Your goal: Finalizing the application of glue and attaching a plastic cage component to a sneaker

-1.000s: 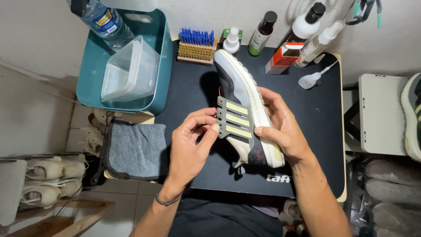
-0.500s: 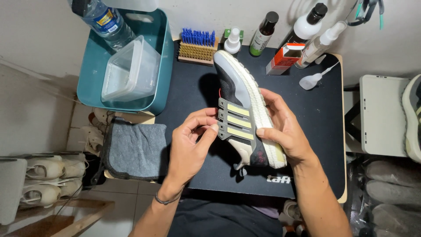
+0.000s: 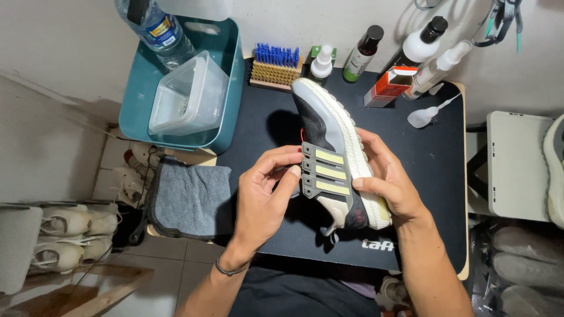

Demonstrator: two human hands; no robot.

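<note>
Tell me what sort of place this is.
Probably a small shoe-cleaning workstation: a sneaker held over a black mat, a blue-bristled brush and spray bottles at the back, more shoes stored beside the table.

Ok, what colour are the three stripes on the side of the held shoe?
Pale yellow stripes on a grey cage, on the shoe; seen in the head view.

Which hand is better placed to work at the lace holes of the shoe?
The left hand: its fingertips already touch the grey striped lace panel of the shoe. The right hand is busy cradling the white sole, so it likely should keep holding.
</note>
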